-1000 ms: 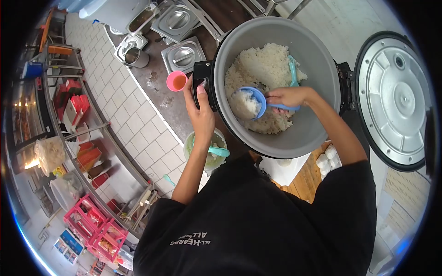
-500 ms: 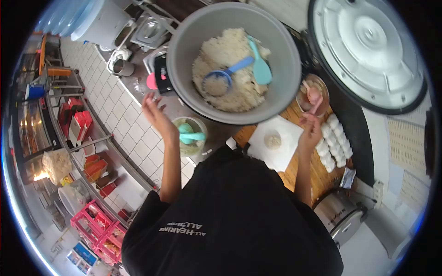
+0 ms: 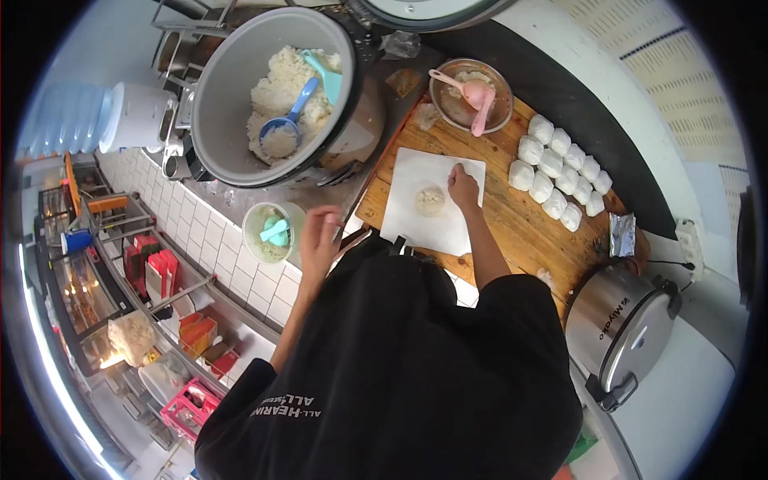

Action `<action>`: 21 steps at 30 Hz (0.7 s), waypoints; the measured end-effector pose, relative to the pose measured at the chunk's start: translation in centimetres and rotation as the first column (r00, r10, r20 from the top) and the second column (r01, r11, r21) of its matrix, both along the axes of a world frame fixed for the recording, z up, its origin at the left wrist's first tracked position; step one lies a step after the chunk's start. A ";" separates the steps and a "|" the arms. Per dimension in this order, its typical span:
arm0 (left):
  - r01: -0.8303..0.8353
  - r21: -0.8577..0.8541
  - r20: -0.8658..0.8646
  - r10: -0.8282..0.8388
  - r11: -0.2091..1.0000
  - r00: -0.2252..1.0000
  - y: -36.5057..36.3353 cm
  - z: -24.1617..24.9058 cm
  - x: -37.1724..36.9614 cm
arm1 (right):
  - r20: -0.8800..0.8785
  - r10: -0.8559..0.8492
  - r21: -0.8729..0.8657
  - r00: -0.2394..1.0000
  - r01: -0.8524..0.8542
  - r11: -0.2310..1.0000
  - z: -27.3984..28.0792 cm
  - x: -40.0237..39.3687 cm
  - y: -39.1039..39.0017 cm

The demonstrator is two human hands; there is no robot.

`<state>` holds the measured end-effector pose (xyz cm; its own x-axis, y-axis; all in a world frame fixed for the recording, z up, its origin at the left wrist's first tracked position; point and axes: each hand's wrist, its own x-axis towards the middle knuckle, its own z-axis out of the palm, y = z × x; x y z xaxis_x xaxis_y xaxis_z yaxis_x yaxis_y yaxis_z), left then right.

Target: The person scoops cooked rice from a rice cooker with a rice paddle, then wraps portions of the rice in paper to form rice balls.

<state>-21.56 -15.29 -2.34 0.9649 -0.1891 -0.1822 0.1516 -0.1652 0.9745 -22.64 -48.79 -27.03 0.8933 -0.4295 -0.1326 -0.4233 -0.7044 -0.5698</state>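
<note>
A sheet of white paper (image 3: pixel 408 172) lies on the wooden board, with a small round mound of rice (image 3: pixel 430 202) on it. Over the paper's right part is my right hand (image 3: pixel 462 188), its fingers curled closed; whether anything is in them is hidden. My left hand (image 3: pixel 322 232) hovers left of the paper, fingers loosely bent and apart, holding nothing. Near it stands a clear tub (image 3: pixel 254 240) with a turquoise utensil (image 3: pixel 276 232) inside. Pink utensils (image 3: pixel 478 98) rest in a metal bowl (image 3: pixel 506 112) beyond the paper.
A large pot (image 3: pixel 220 112) of rice (image 3: pixel 280 88) holds a blue ladle (image 3: pixel 294 114) and a turquoise paddle (image 3: pixel 330 80). Several white wrapped bundles (image 3: pixel 560 172) sit in rows on the wooden board (image 3: pixel 496 232). A Miyako cooker (image 3: pixel 612 312) stands at the right.
My right hand has let go of the pink utensil in the bowl and moved over the paper. My left hand has come nearer the paper. The view has turned rightward.
</note>
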 end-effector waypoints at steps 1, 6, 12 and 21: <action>0.113 0.062 0.050 -0.116 0.992 0.992 -1.4 -1.0 -0.1 | 0.010 0.044 0.001 0.999 -0.044 0.999 -0.1 -0.1 0.1; 0.565 0.242 0.078 -0.597 0.789 0.799 -10.8 -5.9 2.6 | 0.028 0.157 0.077 0.987 -0.159 0.984 1.9 -1.1 0.7; 0.534 0.563 0.216 -0.736 0.631 0.641 -20.8 -18.2 7.1 | 0.147 0.158 0.135 0.976 -0.178 0.975 0.6 -2.0 0.5; 0.560 0.828 -0.261 -0.874 0.015 0.409 -25.9 -17.4 10.5 | 0.270 0.132 0.196 0.954 -0.188 0.962 -0.6 -3.2 0.1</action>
